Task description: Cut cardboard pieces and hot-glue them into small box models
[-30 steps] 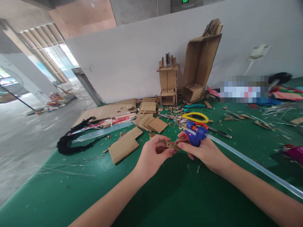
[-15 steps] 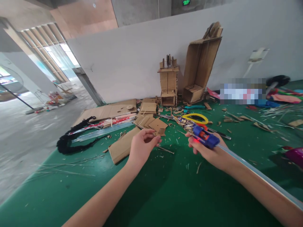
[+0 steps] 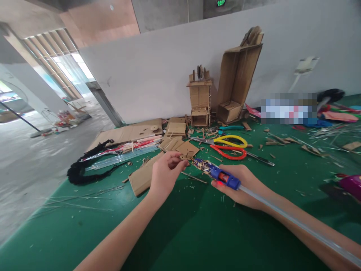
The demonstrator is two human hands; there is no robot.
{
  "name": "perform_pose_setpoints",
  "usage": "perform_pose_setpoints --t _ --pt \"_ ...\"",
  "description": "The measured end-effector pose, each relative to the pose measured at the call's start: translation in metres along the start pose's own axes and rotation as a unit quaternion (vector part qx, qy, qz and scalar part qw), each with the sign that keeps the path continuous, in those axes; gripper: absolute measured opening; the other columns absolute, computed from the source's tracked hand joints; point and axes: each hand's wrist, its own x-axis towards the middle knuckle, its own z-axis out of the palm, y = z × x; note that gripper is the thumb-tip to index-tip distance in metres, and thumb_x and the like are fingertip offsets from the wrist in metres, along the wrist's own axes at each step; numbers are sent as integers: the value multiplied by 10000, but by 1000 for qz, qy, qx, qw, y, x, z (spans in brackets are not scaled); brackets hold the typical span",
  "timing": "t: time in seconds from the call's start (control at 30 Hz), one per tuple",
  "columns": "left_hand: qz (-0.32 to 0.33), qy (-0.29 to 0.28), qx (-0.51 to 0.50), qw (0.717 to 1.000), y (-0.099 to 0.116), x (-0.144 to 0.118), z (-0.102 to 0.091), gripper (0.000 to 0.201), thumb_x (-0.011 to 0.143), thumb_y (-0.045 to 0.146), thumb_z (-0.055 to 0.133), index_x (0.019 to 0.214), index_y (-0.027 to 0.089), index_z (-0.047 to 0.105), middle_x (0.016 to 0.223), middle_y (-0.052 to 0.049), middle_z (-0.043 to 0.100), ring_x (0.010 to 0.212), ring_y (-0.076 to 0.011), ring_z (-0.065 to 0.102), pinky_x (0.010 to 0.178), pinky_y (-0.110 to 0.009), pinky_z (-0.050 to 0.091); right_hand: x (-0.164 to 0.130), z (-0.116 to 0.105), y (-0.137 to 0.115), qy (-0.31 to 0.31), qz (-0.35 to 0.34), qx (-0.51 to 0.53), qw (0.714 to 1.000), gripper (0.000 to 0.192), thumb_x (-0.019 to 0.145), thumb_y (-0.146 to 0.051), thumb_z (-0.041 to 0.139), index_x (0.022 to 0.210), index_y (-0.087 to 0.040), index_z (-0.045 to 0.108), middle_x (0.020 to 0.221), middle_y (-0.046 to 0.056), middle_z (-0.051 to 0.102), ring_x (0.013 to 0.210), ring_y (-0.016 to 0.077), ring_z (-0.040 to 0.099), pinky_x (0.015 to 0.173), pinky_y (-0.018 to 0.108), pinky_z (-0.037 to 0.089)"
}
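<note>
Between the thumb and fingers of my left hand [image 3: 167, 173] is a small cardboard piece [image 3: 184, 157], partly hidden by the fingertips. My right hand [image 3: 239, 186] is wrapped round a blue glue gun [image 3: 221, 177] with a red light glowing on it. A long clear glue stick [image 3: 270, 197] runs out of its back end along my forearm. The gun's tip, crusted with scraps, points left and is right at the cardboard piece; whether they touch I cannot tell. Just beyond the gun lie scissors [image 3: 229, 146] with one yellow and one red handle.
Cardboard squares [image 3: 172, 143] and a long cardboard strip [image 3: 141, 177] lie by my left hand. A small cardboard tower [image 3: 199, 98] and a taller cardboard box [image 3: 238, 79] stand against the wall. Black yarn [image 3: 76, 171] lies at left, a metal rod [image 3: 194, 177] in front.
My right hand has brought the glue gun left, up to the cardboard piece. The scissors' red handle has come into full view. My left hand has shifted slightly left.
</note>
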Motion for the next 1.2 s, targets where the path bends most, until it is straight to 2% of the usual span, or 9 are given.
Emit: perform_pose_setpoints --t 0.23,0.37,0.63,0.93,1.2 --pt "3 -13 -8 1000 -1 0 1 267 677 276 678 886 155 566 683 -17 693 647 -157 670 648 -279 542 1 4 1 15 -26 -11 1000 261 801 -359 525 617 -203 427 543 -42 422 462 84 364 453 214 317" --pt "4 -9 -9 1000 1 -1 2 265 679 281 678 883 156 565 674 -11 690 633 -151 669 633 -265 534 0 4 3 14 -28 -22 999 262 804 -370 514 617 -201 446 541 -36 435 464 88 382 455 214 319" --pt "21 5 3 1000 4 -2 1 256 690 282 679 879 159 559 679 -13 695 639 -153 673 619 -250 519 0 1 2 -6 13 -38 999 233 800 -370 536 645 -203 486 555 -22 487 468 97 424 462 217 351" --pt "30 14 2 999 0 -1 0 286 701 300 680 914 156 554 725 -26 702 685 -164 683 654 -269 538 2 -3 2 -15 28 -67 997 233 805 -349 525 631 -205 471 539 -27 471 475 106 443 476 224 353" --pt "34 19 5 999 1 -1 1 258 688 283 688 881 164 564 692 -4 685 676 -153 675 645 -259 546 0 7 7 31 -14 -69 997 245 772 -370 553 605 -202 490 506 -35 458 415 88 403 425 214 324"
